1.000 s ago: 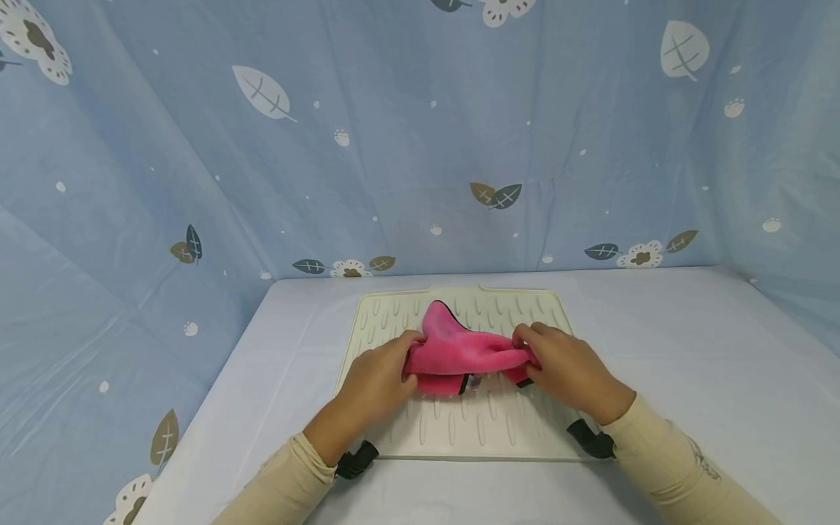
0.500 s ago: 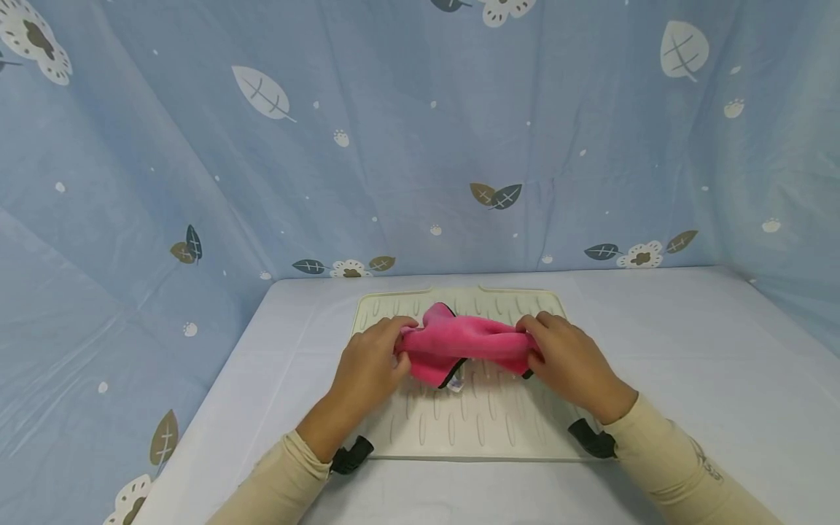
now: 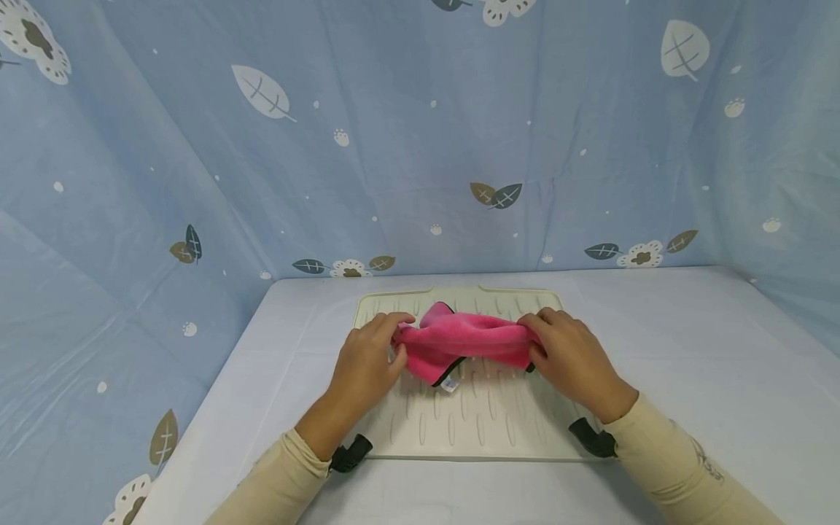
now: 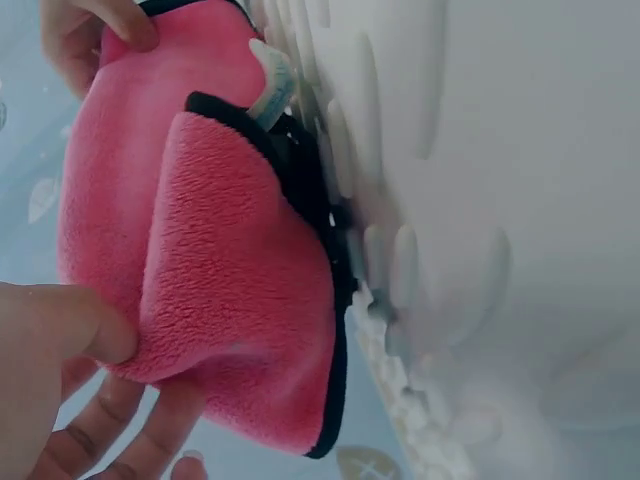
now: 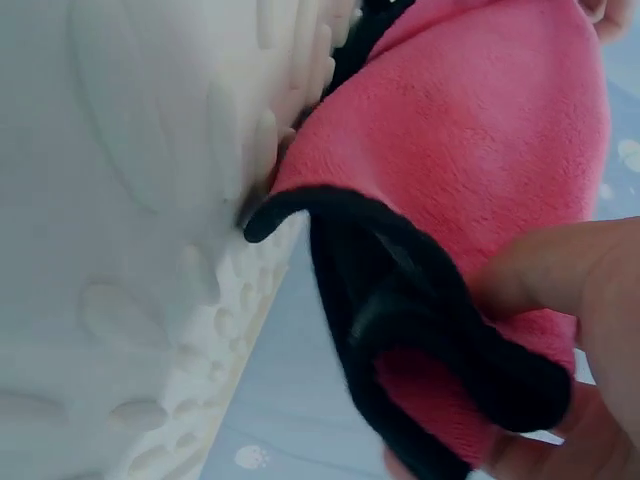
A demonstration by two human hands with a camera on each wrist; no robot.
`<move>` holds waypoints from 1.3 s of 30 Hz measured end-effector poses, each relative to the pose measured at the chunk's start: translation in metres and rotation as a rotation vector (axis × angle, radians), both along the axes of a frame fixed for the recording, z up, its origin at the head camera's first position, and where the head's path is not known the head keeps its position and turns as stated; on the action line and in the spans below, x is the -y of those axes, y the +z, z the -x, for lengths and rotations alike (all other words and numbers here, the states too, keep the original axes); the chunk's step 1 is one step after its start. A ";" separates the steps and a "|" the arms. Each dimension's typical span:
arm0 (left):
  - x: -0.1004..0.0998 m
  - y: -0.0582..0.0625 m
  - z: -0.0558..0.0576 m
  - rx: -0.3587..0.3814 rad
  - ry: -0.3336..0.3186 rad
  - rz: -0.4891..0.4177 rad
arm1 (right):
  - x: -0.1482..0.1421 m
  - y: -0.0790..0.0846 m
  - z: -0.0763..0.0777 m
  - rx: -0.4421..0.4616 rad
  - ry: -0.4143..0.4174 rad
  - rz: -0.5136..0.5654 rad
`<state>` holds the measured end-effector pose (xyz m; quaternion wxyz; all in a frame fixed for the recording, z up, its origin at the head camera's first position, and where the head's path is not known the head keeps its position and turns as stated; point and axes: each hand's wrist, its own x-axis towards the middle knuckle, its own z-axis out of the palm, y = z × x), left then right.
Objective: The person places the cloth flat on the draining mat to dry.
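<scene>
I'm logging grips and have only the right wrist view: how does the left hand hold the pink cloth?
Observer: The left hand pinches the pink cloth between thumb and fingers, as the left wrist view shows.
Operator: Is there any tag my view misses?
Observer: Yes, a white tag shows at its lower edge, toward the left hand.
Operator: And what covers the forearms?
Observer: Beige sleeves, seen in the head view.

The head camera is looking forward and down over the mat (image 3: 453, 437) toward the curtain (image 3: 420, 146). Both wrist cameras are facing the cloth (image 4: 230, 260) closely from opposite ends, sharing cloth and mat.
</scene>
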<state>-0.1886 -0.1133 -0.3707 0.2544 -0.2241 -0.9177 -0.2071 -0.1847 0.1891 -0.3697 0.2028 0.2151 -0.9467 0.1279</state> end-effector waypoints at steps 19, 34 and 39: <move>0.003 -0.013 0.003 0.341 0.019 0.131 | -0.006 -0.011 0.002 0.185 0.040 -0.072; 0.004 -0.018 -0.002 0.465 -0.026 0.262 | -0.004 -0.013 0.002 0.167 0.049 -0.056; 0.003 -0.017 -0.001 0.491 -0.018 0.219 | -0.004 -0.013 0.002 0.206 0.048 -0.062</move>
